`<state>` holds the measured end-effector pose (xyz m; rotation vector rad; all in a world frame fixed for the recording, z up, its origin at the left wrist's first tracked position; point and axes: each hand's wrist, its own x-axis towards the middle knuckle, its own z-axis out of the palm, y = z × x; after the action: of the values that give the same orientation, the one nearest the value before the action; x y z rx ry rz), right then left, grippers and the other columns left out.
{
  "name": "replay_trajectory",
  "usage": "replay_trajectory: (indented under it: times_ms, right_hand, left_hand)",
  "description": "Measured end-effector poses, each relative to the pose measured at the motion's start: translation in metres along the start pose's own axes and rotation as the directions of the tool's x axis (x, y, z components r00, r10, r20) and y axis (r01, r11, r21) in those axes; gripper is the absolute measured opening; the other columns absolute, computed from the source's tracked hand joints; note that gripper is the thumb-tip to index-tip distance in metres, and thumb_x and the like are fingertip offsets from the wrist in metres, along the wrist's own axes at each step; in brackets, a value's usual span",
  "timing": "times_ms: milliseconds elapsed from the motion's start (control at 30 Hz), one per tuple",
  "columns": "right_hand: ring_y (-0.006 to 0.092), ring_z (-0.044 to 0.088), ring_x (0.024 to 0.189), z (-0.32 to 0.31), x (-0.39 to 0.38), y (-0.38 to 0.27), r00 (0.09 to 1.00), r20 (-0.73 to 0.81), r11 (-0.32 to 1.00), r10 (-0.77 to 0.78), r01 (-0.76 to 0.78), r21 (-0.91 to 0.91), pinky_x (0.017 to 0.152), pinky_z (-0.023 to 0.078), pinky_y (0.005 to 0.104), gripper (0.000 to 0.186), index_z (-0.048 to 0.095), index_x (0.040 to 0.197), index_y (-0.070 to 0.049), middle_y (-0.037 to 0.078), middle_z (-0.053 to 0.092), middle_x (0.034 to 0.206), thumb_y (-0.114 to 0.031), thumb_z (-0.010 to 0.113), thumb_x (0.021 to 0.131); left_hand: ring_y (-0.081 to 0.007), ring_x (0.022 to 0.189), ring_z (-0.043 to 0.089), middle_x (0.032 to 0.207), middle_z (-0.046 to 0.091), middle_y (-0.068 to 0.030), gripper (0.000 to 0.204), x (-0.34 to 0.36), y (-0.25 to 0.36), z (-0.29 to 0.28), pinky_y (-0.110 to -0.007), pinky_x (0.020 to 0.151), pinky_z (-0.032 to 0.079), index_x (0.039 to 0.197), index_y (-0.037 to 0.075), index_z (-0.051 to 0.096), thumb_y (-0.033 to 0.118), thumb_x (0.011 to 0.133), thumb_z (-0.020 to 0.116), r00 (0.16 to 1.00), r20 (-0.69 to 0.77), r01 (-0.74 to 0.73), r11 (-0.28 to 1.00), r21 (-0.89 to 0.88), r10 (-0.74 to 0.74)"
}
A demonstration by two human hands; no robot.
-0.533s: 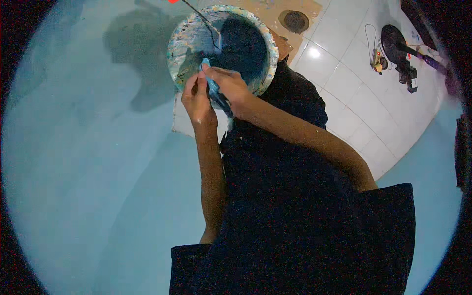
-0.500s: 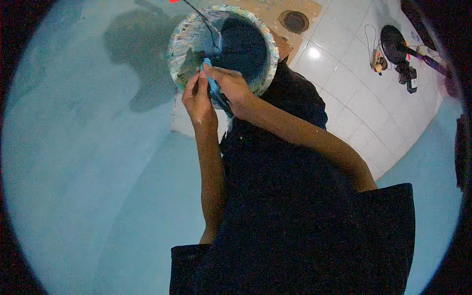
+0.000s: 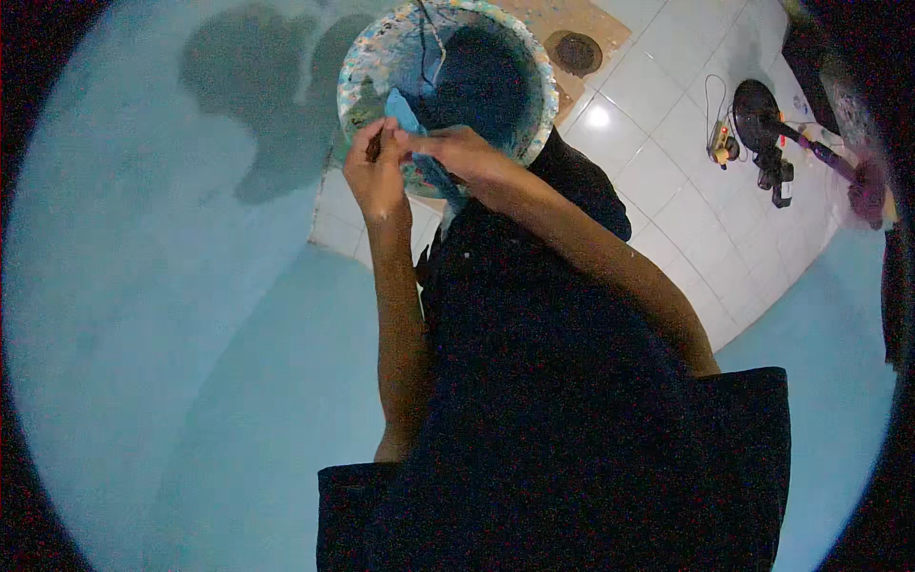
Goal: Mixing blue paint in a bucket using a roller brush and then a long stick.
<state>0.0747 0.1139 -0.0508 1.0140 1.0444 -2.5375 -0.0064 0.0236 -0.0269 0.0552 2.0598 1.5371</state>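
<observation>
One left hand point(image 3: 377, 181), one right hand point(image 3: 467, 154) pinching light-blue material point(image 3: 404, 111) over speckled basin point(image 3: 546, 95).

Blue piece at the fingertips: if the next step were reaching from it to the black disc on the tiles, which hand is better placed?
Probably the right hand: it is nearer the black disc, which lies to the person's right. The left hand is farther off, across the blue piece.

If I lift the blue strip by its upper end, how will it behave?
The blue strip is probably floppy: its lower part looks crumpled, trailing below the right hand. It seems light, given how thin and narrow it looks.
</observation>
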Motion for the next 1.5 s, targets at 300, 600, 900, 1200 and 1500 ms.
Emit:
replay_trajectory:
  times_ms: [300,600,900,1200,1500]
  right_hand:
    - [0.0097,0.053,0.065,0.011,-0.005,-0.014,0.998,-0.046,0.999,-0.031,0.033,0.028,0.061,0.045,0.0252,0.050,0.065,0.101,-0.003,0.005,0.066,0.088,-0.051,0.053,0.090]
    - [0.0086,0.047,0.060,0.025,-0.011,-0.020,0.941,-0.199,0.871,-0.274,0.155,-0.466,0.057,0.039,0.0263,0.038,0.067,0.088,-0.003,0.004,0.061,0.068,-0.039,0.054,0.092]
    - [0.0267,0.061,0.059,0.020,0.012,0.002,0.798,-0.269,0.753,-0.539,0.313,-0.579,0.060,0.047,0.0396,0.039,0.066,0.079,0.000,0.015,0.062,0.064,-0.037,0.058,0.089]
    - [0.0070,0.040,0.050,0.017,0.008,-0.006,0.974,-0.057,0.972,-0.217,0.210,-0.110,0.044,0.031,0.0246,0.039,0.058,0.084,-0.005,-0.004,0.048,0.062,-0.042,0.050,0.095]
    - [0.0065,0.043,0.053,0.007,0.017,0.004,0.956,-0.094,0.882,-0.279,0.216,-0.418,0.047,0.035,0.0227,0.042,0.060,0.090,-0.005,-0.003,0.050,0.064,-0.044,0.044,0.096]
  left_hand:
    - [-0.0106,0.074,0.058,0.087,0.063,-0.0062,0.017,0.012,0.010,-0.008,-0.024,0.062,0.048,0.100,0.001,0.062,0.014,0.088,0.063,0.995,0.063,-0.084,0.995,0.046,0.081]
    - [-0.0113,0.076,0.058,0.087,0.064,-0.0066,0.022,0.012,0.015,-0.007,-0.025,0.067,0.047,0.103,-0.002,0.061,0.014,0.088,0.063,1.000,-0.005,-0.029,0.997,0.078,0.029]
    - [-0.0119,0.072,0.057,0.078,0.062,-0.0042,0.032,0.023,0.019,-0.006,-0.028,0.067,0.046,0.094,-0.005,0.065,0.023,0.081,0.073,0.999,0.019,-0.042,0.972,0.232,0.039]
    - [-0.0091,0.060,0.051,0.075,0.060,-0.0056,0.034,0.036,0.010,-0.004,-0.024,0.049,0.047,0.090,-0.006,0.065,0.024,0.078,0.076,0.998,0.019,-0.052,0.998,0.043,0.052]
    - [-0.0066,0.057,0.048,0.062,0.052,0.0009,0.031,0.031,0.021,-0.001,-0.023,0.046,0.041,0.079,-0.003,0.066,0.028,0.082,0.071,0.994,0.036,-0.108,0.987,0.120,0.105]
